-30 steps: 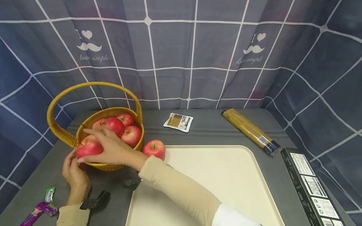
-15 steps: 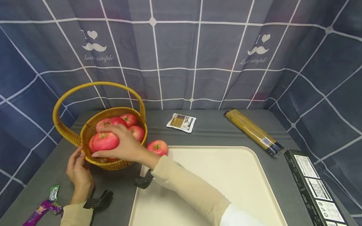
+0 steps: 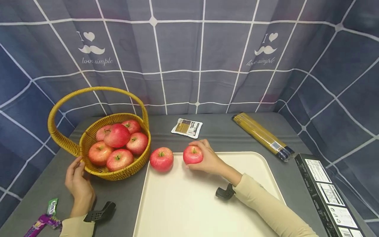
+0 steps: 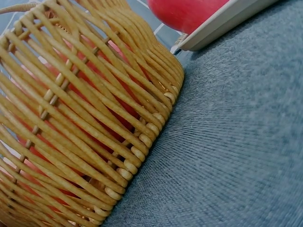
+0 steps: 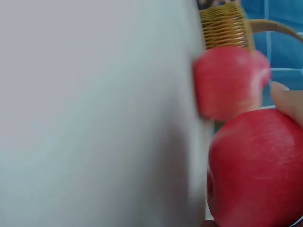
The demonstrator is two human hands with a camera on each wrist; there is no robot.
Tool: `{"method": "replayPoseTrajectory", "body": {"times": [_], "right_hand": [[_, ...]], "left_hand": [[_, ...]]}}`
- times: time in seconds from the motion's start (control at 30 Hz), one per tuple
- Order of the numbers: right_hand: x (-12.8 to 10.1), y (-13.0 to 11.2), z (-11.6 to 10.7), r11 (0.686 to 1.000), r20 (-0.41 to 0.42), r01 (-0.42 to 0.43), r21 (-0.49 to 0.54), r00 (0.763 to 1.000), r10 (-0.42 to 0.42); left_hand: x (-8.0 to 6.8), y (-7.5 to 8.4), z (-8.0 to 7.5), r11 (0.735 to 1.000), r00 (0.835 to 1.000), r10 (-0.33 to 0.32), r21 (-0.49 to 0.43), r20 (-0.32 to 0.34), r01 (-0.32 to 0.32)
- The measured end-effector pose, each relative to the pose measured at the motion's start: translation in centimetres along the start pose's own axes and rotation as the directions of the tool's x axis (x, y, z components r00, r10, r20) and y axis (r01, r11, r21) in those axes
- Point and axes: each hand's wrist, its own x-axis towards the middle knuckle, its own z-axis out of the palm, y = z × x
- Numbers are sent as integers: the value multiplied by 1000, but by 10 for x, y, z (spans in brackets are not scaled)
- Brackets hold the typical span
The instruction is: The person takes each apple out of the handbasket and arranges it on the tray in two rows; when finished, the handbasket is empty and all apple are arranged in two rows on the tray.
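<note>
My right hand point(image 3: 208, 161) grips a red apple point(image 3: 193, 154) over the back edge of the cream tray point(image 3: 189, 200). In the right wrist view this apple point(image 5: 258, 170) is close up, with a fingertip point(image 5: 284, 97) on it. Another apple point(image 3: 161, 159) sits left of it, at the tray's back left corner. My left hand point(image 3: 79, 184) touches the near left side of the yellow woven basket point(image 3: 127, 171) with its fingertips. Several apples point(image 3: 119, 160) lie inside, one on top of the others. The left wrist view shows the basket's wall point(image 4: 94, 118), but no fingers.
A flat packet point(image 3: 187, 128) lies behind the tray. To the right are a long yellow package point(image 3: 262, 135) and a black box point(image 3: 325, 194) with white labels. Small candy wrappers, green point(image 3: 52, 206) and purple point(image 3: 38, 225), lie at front left. A blue checked curtain point(image 3: 180, 46) stands behind.
My right hand has left the basket, where it held an apple, and moved right to the tray, now with an apple in its grip. My left hand stays at the basket.
</note>
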Motion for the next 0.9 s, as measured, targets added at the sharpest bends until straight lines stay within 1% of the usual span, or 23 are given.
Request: {"method": "replayPoseTrajectory", "body": {"times": [0.1, 0.2, 0.3, 0.37, 0.5, 0.6, 0.73, 0.83, 0.9], "right_hand": [[-5, 11, 2, 1000, 30, -6, -7, 1000, 6], [-8, 12, 0, 998, 27, 18, -67, 999, -17], [-6, 1, -4, 991, 12, 67, -115, 998, -66], [1, -14, -5, 986, 12, 117, -118, 993, -117], [30, -59, 2, 972, 33, 221, -83, 975, -219], [62, -93, 20, 960, 49, 275, -50, 961, -273], [106, -125, 54, 956, 81, 293, -26, 953, -291], [134, -139, 80, 956, 129, 291, -45, 950, -284], [146, -145, 96, 961, 163, 270, -65, 953, -257]], "left_hand": [[1, 1, 0, 1000, 1000, -21, -2, -3, 21], [1, 0, 1, 999, 1000, -31, 13, 0, 31], [0, 0, 1, 1000, 1000, -21, 18, 1, 21], [0, 1, 0, 1000, 1000, -10, 17, -1, 10], [0, 3, -2, 1000, 1000, 11, 15, -5, -11], [0, 4, -3, 1000, 1000, 19, 3, -4, -19], [1, 3, -2, 1000, 1000, 9, -6, 8, -9], [0, 3, -1, 1000, 1000, -1, 2, 10, 1], [0, 2, 0, 1000, 1000, -5, -2, 13, 5]]}}
